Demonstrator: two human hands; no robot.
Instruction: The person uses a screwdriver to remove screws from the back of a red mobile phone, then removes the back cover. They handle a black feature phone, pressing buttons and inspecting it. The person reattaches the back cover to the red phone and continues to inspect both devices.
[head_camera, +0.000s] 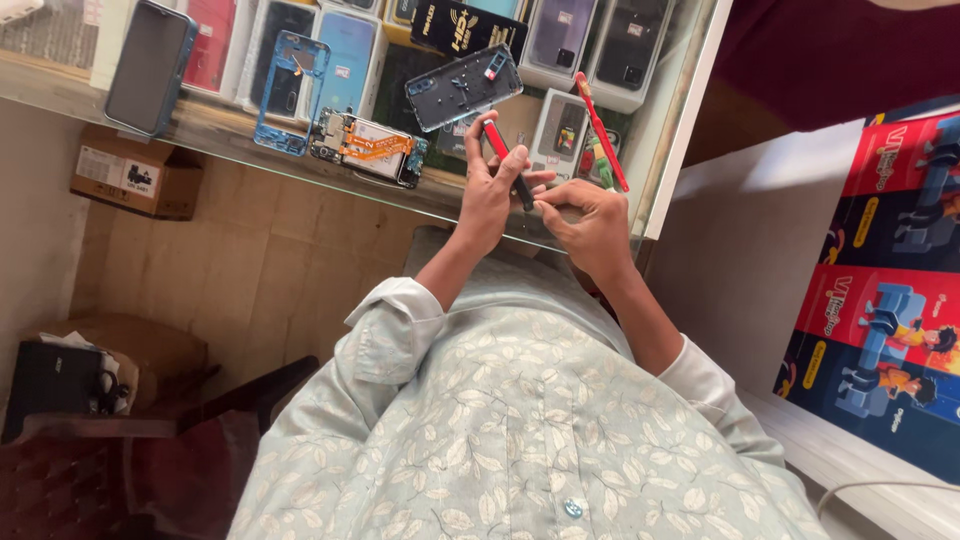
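head view: our left hand (487, 190) is clamped on a red and black screwdriver (506, 160) over the glass counter (230, 135), our right hand (590, 222) pinches its tip. the opened phone (368, 147) lies just beside, back cover (463, 87) already off, reassembly not begun, we judge.

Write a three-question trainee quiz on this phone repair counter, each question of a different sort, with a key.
1. True or false: the left hand grips a red and black screwdriver.
2. Which lies just left of the hands on the glass counter? A) an opened phone with an orange flex cable B) a soldering iron C) a roll of tape
3. Fill in: the second red screwdriver lies to the ____ of the hands, untouched.

Key: 1 true. 2 A. 3 right. The right hand meets the left at the tool's lower end; what its fingertips pinch is too small to tell.
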